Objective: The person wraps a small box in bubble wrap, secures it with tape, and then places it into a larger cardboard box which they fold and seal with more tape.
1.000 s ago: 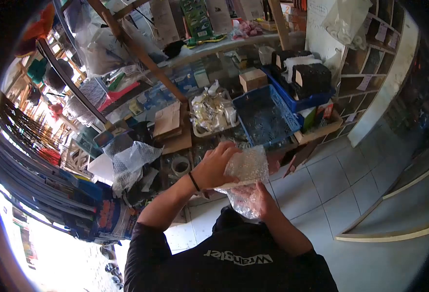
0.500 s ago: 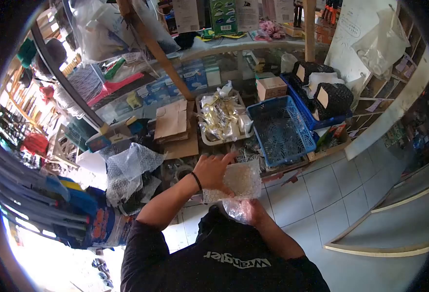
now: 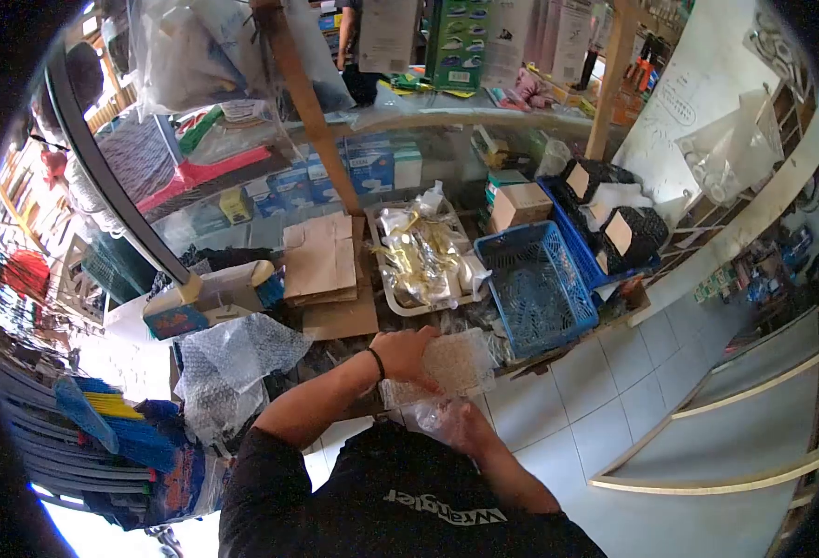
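Together, left hand [image 3: 408,356] and right hand [image 3: 465,430] grip a crinkled, translucent bubble-wrapped bundle [image 3: 454,365].

This is a small hardware or general shop. A glass case [image 3: 335,177] in the upper middle of the frame shows rows of boxed goods, with hanging packets [image 3: 456,42] above it, brooms [image 3: 112,423] at lower left and pigeonhole shelves [image 3: 753,214] at right. Below the case, the crowded surface [image 3: 335,321] carries a blue basket [image 3: 535,284], cardboard [image 3: 321,256] and a tray [image 3: 419,256] of bagged fittings.
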